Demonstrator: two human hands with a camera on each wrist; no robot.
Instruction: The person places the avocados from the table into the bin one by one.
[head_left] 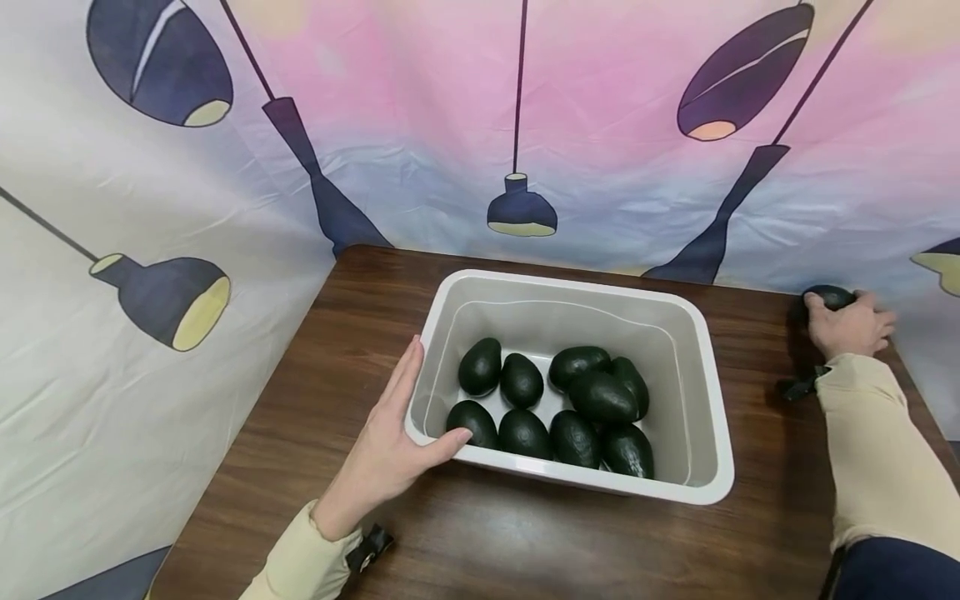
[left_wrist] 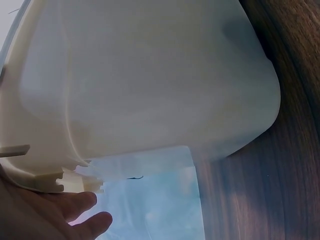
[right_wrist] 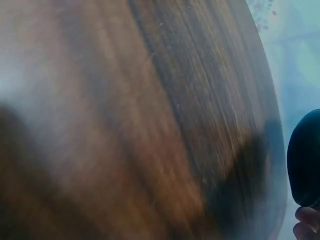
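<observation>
A pale grey plastic bin [head_left: 718,433] holds several dark green avocados [head_left: 603,397], most on its floor and one leaning on others at the right. At the bin's near left corner my left hand [head_left: 382,450] rests with straight fingers along the outer left side and the thumb over the front rim. In the left wrist view, its fingertips [left_wrist: 100,222] show beside the bin's outer wall [left_wrist: 165,85]. My right hand [head_left: 849,327] grips a single avocado [head_left: 829,296] at the table's far right edge. That avocado [right_wrist: 306,160] shows only partly in the right wrist view, with fingertips below it.
The bin stands on a dark brown wooden table [head_left: 300,408]. A cloth backdrop [head_left: 420,108] printed with hanging lamps rises behind the table's far edge and along its left. Dark straps [head_left: 369,547] circle both wrists.
</observation>
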